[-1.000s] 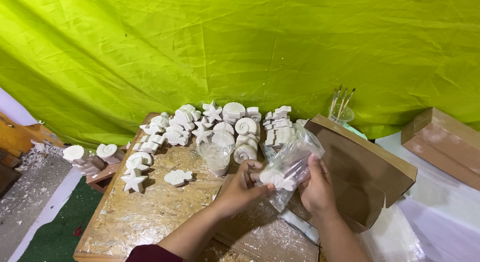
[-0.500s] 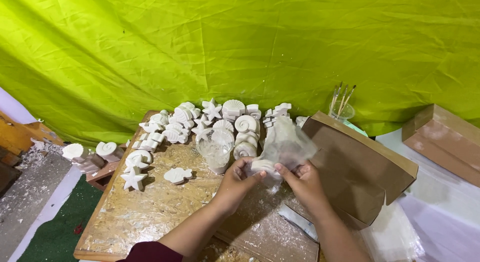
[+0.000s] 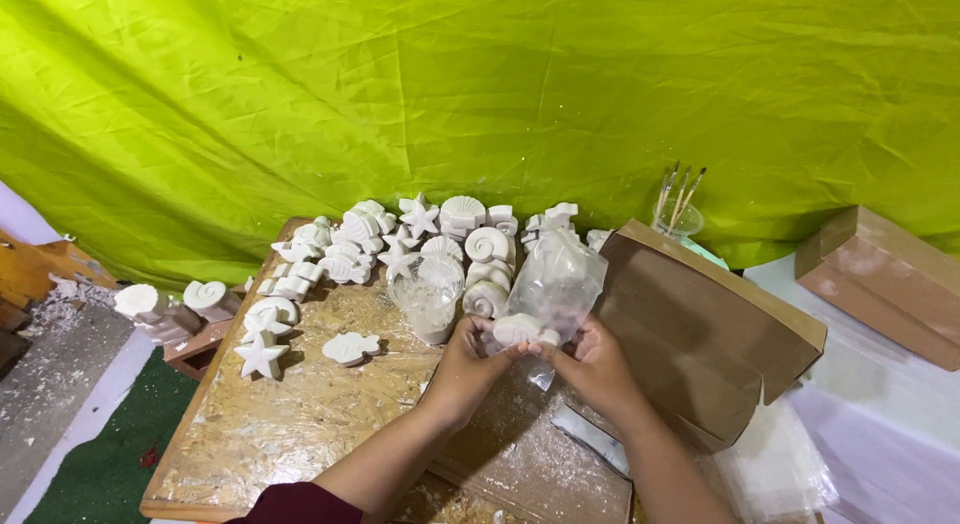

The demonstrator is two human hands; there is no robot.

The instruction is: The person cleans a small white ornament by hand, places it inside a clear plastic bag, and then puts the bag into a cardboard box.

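Hands are seen low in the middle of the wooden board. A clear plastic bag is held upright between them, above the board's right part and just in front of the white pile. The left hand is closed around the bag's bottom end from the left, and the right hand is closed on it from the right; a white plaster piece is pinched through the film between the fingertips. Whether more than one piece lies inside cannot be told.

Plaster casts are crowded along the far edge of the board: shells, stars and spirals, more than twenty, too closely packed for an exact count. Two pieces lie apart nearer the left edge: one star and one flat fish-like piece. One clear cup stands just left of the bag, with pale material inside that cannot be made out.

Beyond the left edge, two more casts are set on a low wooden stand. One open brown cardboard box is propped at the board's right edge, touching the right wrist area. One glass jar stands behind it, holding three brushes. A second brown box lies well apart at the far right. A green cloth hangs behind everything.
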